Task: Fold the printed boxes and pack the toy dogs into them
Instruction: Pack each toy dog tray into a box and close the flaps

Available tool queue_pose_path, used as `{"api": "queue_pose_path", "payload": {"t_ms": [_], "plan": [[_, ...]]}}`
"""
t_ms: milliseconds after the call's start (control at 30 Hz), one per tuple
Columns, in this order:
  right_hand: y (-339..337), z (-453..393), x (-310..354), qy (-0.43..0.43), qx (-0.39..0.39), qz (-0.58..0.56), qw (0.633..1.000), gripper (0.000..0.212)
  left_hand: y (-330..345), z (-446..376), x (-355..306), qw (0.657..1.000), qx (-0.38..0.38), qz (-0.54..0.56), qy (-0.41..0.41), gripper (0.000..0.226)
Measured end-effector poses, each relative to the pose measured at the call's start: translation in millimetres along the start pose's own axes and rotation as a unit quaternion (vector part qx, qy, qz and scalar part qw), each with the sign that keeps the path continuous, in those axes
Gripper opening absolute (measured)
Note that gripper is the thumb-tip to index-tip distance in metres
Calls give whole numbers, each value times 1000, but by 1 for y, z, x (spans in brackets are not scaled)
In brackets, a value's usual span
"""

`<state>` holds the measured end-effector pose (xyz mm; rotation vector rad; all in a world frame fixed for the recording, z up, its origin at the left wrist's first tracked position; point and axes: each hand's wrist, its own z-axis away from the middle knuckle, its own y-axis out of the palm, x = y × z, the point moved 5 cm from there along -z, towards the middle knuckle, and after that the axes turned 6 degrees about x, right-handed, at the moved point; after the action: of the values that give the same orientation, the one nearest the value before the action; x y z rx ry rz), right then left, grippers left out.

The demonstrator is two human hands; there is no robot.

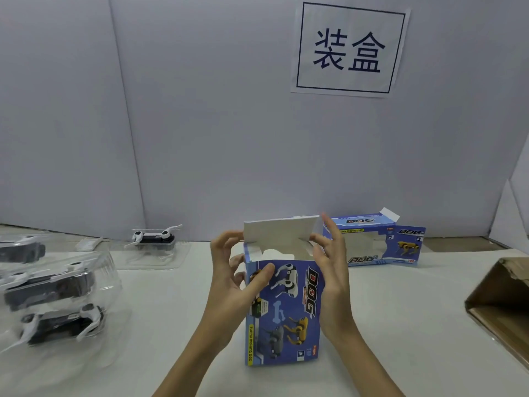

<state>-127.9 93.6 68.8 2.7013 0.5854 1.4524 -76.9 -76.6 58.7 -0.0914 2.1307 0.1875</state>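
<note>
Your two forearms enter from the bottom centre of the frame and meet at the printed box (286,308), which stands upright on the white counter (171,325) in the lower middle. The box is blue, printed with toy dogs, a bone and the word "DOG" running down its front panel. Its top end is unsealed: the white lid flap (279,229) stands up at the rear, and the small side flaps are partly turned inward.

Your left hand (237,270) grasps the box's upper left corner: the thumb lies across the front panel, and the fingers (226,239) curl toward the left edge of the lid flap. Your right hand (332,267) is released, its fingers (329,224) straight and spread, lying against the box's upper right edge beside the right side flap.

At the left of the frame, three toy dogs (60,325) in clear plastic trays lie near the counter's edge. A cardboard carton (498,305) lies on its side at the right edge.

Further back, a fourth toy dog (154,239) in its tray sits left of centre, near the wall. A second printed box (380,242), with a window cutout, lies right of centre. A sign (350,48) hangs on the wall at upper right.
</note>
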Motion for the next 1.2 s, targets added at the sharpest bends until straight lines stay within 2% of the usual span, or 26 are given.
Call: {"api": "queue_pose_path", "payload": {"t_ms": [67,100,233,333,467,567,600,667,733,800,900,967,1100,1200], "plan": [[1,2,-2,-7,-2,14,1000,31,-1,0,-2,1000,9,-22,6,73],[0,2,-4,-4,-7,10,1000,28,-1,0,-2,999,16,-30,2,74],[-4,1,-7,-7,-34,18,999,31,-2,0,1,994,34,-97,24,45],[-4,0,-10,-15,-39,37,998,25,0,1,3,993,35,-104,52,39],[-3,3,-12,-19,-22,21,999,32,2,6,1,997,36,-60,28,56],[1,6,-8,-38,-4,43,998,38,1,3,-4,996,16,-75,40,24],[3,5,-6,-49,-10,65,997,42,2,3,-6,996,9,-77,46,25],[6,4,-3,-63,-22,109,992,53,4,3,-6,997,-1,-66,44,43],[6,6,-5,-51,-30,107,992,60,5,5,-4,999,-5,-36,36,48],[5,10,-6,-46,-40,86,994,51,4,6,-3,998,-16,-14,55,45],[6,14,-3,-79,-63,87,991,27,4,7,-3,997,-32,-14,70,45],[7,13,-2,-83,-62,87,991,20,5,7,0,997,-31,-31,67,45],[8,11,-4,-67,-37,128,989,23,3,6,-4,987,-16,-134,82,38],[8,6,0,-107,-11,180,978,35,-2,5,-7,983,16,-158,90,30]]}}
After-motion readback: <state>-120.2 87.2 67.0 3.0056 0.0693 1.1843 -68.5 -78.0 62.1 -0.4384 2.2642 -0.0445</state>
